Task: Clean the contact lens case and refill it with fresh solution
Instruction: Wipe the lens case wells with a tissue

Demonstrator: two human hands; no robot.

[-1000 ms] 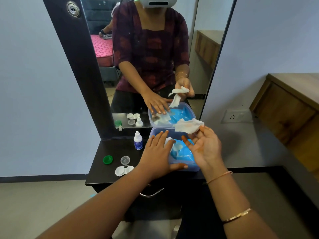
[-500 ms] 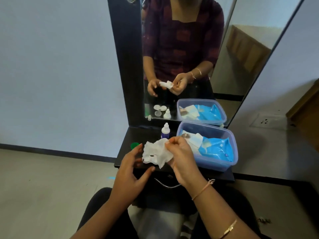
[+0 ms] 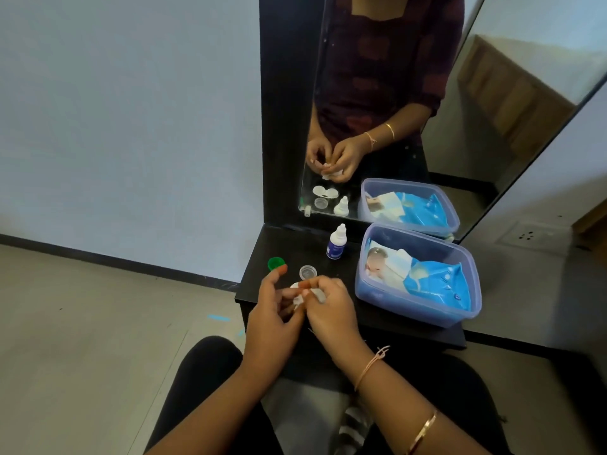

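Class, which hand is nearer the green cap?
The left hand: its raised fingertip lies right beside the green cap. The right hand, pinching tissue, is farther off, to the cap's right.

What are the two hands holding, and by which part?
A small scrunched white tissue, pinched between the fingertips of the left hand and the right hand. It is too bunched up to tell which part each grips.

Left grip (image 3: 272, 315) and right grip (image 3: 332, 311) touch, fingers curled.

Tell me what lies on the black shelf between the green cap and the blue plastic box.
A clear round cap lies there, apart from both, as the head view shows.
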